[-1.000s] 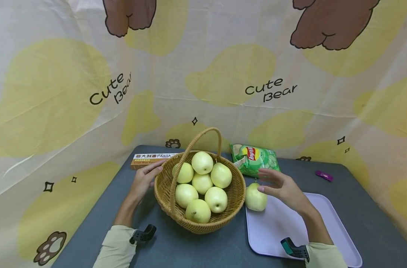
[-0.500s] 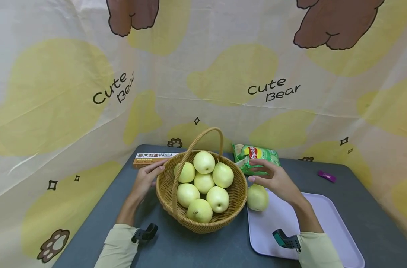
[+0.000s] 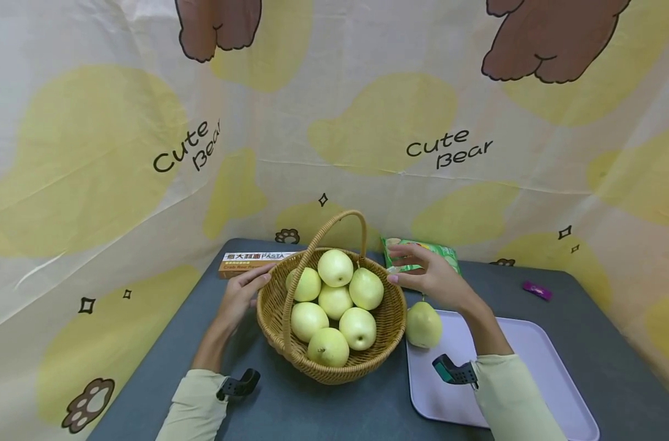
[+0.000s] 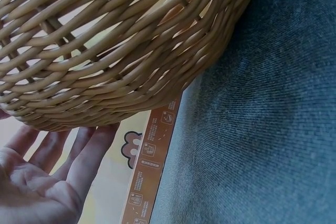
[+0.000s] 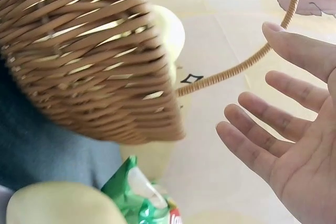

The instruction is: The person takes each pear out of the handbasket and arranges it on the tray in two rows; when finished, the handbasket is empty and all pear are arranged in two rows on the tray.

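Note:
A wicker basket (image 3: 331, 373) with a tall arched handle holds several pale green pears (image 3: 334, 303). My left hand (image 3: 240, 300) rests against the basket's left rim; in the left wrist view its fingers (image 4: 94, 153) look fairly straight, their tips hidden by the weave. Over at the right rim hovers my right hand (image 3: 433, 278), fingers spread and palm toward the basket. The right wrist view shows this hand (image 5: 294, 135) holding nothing, with the basket handle (image 5: 236, 72) beyond it. Another pear (image 3: 423, 326) stands below it on the corner of a lilac tray (image 3: 505, 343).
Behind the basket lie a pasta box (image 3: 246, 263) at left and a green chip bag (image 3: 441, 254) at right, partly covered by my right hand. A small purple packet (image 3: 537, 290) sits near the back right. A patterned cloth (image 3: 362, 122) hangs beyond the grey table (image 3: 367, 410).
My right hand has moved left and up, from beside the loose pear to the basket's right rim. The left hand, the basket and the pears keep their places.

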`<state>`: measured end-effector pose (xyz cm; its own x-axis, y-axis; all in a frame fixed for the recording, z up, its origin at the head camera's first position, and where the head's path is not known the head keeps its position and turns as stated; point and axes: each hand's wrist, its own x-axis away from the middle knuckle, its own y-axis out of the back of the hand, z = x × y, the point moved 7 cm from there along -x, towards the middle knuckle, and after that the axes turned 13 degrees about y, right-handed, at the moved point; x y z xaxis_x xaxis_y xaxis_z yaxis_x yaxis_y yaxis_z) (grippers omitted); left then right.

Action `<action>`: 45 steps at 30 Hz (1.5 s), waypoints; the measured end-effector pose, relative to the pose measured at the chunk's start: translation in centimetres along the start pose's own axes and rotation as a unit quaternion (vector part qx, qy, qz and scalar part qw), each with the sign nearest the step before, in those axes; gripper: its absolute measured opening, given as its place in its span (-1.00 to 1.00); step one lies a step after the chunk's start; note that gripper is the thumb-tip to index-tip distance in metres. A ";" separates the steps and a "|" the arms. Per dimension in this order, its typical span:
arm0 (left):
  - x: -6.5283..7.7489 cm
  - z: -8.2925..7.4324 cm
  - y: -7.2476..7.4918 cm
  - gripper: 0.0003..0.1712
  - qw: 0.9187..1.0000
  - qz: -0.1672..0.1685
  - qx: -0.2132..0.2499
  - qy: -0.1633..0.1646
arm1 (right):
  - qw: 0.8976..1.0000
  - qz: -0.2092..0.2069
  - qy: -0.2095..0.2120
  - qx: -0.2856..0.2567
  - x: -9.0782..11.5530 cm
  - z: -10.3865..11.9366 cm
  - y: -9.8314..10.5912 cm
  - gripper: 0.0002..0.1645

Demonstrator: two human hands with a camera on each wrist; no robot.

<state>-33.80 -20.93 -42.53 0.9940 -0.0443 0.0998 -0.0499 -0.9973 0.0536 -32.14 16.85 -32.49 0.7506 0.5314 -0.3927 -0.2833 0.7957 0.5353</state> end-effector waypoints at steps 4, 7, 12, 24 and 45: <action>0.0 0.1 0.0 -0.45 1.000 -0.001 0.003 0.001 | 1.000 0.012 -0.001 -0.003 -1.1 0.5 -0.4 -0.22; 0.0 0.2 0.0 -0.45 1.000 -0.002 0.002 0.003 | 1.000 0.018 -0.006 0.006 -1.9 0.6 -0.8 -0.24; 0.1 0.2 -0.1 -0.46 1.000 -0.002 0.002 0.003 | 0.999 0.041 -0.008 0.015 -3.3 1.1 -1.8 -0.23; 0.0 0.2 0.0 -0.47 1.000 -0.001 0.009 -0.002 | 0.997 0.077 -0.002 0.011 -6.2 2.1 -3.7 -0.18; 0.1 0.0 0.0 -0.46 1.000 -0.010 0.002 0.001 | 0.993 0.120 -0.011 -0.007 -9.5 0.4 -6.3 -0.02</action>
<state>-33.75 -20.89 -42.55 0.9947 -0.0241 0.1000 -0.0294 -0.9982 0.0517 -37.26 6.70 -31.85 0.6733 0.7000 -0.2381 -0.4643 0.6509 0.6006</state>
